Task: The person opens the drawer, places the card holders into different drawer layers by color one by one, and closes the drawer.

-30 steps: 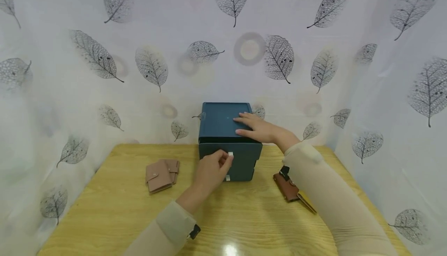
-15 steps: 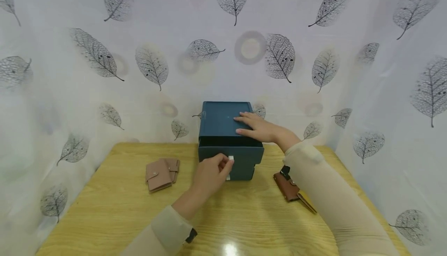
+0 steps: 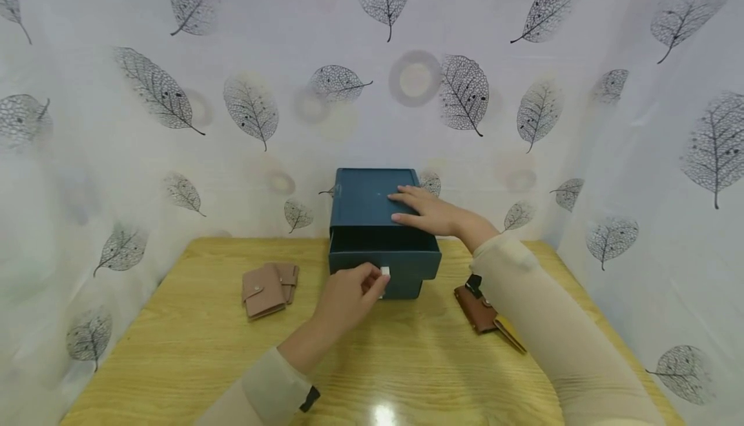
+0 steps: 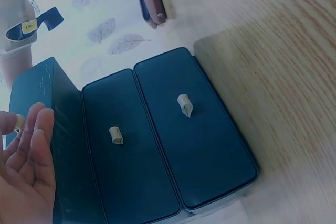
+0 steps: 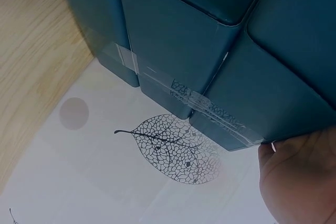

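A dark blue drawer box [image 3: 366, 197] stands at the far middle of the table, its top drawer [image 3: 415, 264] pulled part way out. My left hand [image 3: 345, 300] pinches the small white pull tab [image 3: 385, 271] on that drawer's front. Flat on the box top, near its right edge, lies my right hand [image 3: 430, 213] with fingers spread. The left wrist view shows two lower drawers pushed in, each with a pale tab [image 4: 116, 135]. In the right wrist view, part of my right hand [image 5: 299, 177] shows against the side of the box.
Two pinkish snap wallets [image 3: 264, 292] overlap on the table left of the box. On the right lie a brown wallet [image 3: 476, 310] and a yellow one [image 3: 511, 334], partly under my right sleeve. A leaf-patterned curtain [image 3: 314, 142] hangs close behind the box.
The top drawer has slid further out toward me, with my left hand moving back on its tab. A dark gap has widened below the box top. My right hand stays in place.
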A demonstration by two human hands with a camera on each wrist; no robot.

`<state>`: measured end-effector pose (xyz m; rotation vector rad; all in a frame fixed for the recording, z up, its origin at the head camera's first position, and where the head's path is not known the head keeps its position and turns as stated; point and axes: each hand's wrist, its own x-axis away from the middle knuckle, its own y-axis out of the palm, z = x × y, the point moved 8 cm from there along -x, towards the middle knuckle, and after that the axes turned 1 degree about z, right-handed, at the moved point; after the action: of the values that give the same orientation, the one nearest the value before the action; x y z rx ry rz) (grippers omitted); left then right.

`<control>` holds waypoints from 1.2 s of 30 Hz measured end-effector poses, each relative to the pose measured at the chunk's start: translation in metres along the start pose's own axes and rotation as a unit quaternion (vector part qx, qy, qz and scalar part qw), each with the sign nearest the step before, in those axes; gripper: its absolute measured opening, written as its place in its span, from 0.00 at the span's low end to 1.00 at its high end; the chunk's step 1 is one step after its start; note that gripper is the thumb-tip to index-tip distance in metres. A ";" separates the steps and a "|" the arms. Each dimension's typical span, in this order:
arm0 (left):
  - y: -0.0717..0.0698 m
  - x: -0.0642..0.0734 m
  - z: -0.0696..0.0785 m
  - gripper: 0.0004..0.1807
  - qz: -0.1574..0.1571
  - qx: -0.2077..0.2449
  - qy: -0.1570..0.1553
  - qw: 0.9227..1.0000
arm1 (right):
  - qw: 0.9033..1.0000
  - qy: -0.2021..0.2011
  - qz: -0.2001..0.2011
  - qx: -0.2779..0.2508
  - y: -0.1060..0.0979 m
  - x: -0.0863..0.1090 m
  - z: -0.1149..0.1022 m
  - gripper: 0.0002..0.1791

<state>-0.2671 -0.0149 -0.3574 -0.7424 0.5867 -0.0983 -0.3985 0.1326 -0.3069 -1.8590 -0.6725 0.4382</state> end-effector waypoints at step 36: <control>-0.005 0.007 0.010 0.11 -0.020 -0.035 0.036 0.999 | 1.000 0.003 0.002 0.003 0.000 -0.002 0.001 0.37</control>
<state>-0.2552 -0.0150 -0.3519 -0.8212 0.6466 -0.1426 -0.4004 0.1319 -0.3068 -1.8552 -0.6635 0.4374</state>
